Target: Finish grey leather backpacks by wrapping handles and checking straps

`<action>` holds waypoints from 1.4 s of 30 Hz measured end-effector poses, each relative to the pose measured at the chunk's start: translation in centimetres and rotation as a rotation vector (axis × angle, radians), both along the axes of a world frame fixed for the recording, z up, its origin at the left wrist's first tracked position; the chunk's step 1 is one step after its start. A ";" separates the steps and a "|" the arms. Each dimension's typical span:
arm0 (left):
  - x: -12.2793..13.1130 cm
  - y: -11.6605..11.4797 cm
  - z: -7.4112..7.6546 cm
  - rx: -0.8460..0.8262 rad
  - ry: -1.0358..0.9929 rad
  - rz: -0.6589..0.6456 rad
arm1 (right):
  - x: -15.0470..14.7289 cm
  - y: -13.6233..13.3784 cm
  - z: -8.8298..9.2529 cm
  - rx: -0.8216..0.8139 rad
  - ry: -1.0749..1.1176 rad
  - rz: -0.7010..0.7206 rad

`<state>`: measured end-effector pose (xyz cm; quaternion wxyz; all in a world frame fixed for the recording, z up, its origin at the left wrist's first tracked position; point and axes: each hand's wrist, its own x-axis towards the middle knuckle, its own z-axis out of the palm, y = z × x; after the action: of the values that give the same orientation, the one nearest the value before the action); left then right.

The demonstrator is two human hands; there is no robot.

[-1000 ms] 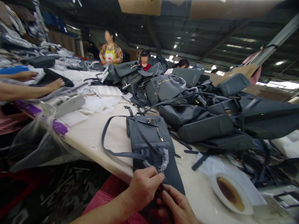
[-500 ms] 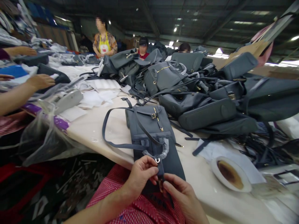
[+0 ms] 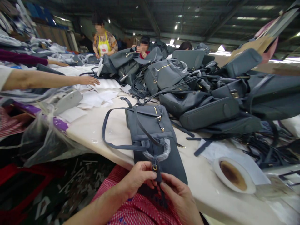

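Your left hand and right hand have their fingertips pinched together on a dark strap tab with a gold-coloured ring, at the near end of the dark bag. The bag lies on the pale table, with heaped bags to the far right and a white dish near right.

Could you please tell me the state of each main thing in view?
Left hand: pinched on the dark strap
Right hand: pinched on it too
Backpack: lying on the table
Carrying handle: wrapped in film
White dish: uncovered, brown inside
Other bags: heaped together
Plastic bag: hanging
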<state>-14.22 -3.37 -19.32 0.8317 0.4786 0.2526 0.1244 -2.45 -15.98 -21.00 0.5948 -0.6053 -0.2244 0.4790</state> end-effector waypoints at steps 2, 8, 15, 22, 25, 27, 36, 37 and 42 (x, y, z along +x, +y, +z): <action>-0.1 0.0 0.1 0.076 0.014 -0.043 | 0.0 0.2 -0.1 0.010 -0.027 -0.057; 0.2 -0.4 -0.4 0.180 0.081 -0.039 | -0.2 0.8 -0.2 0.047 -0.021 -0.193; 0.5 -0.8 -1.3 0.149 0.064 -0.008 | -0.4 1.0 -0.5 0.056 -0.019 -0.176; 0.7 -1.4 -1.4 0.437 0.040 0.070 | -1.1 0.8 -0.2 0.116 0.196 -0.197; 0.7 -1.5 -1.4 0.571 0.093 0.111 | -1.3 0.7 -0.2 0.113 0.215 -0.253; 0.7 -1.2 -1.4 0.496 0.073 0.071 | -1.4 0.7 -0.1 0.089 0.170 -0.241; 0.6 -0.5 -1.0 0.145 -0.004 -0.005 | -1.6 0.7 -0.7 0.073 0.020 -0.266; 0.6 -0.5 -1.0 0.118 -0.011 -0.013 | -1.6 0.8 -0.8 0.083 0.016 -0.278; 0.2 -0.6 -0.9 -0.144 -0.091 -0.048 | -2.4 1.2 -0.3 0.168 0.026 -0.217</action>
<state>-13.98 -3.96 -20.18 0.8772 0.4175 0.2113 0.1074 -4.86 -14.77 -21.27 0.6946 -0.5680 -0.1891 0.3990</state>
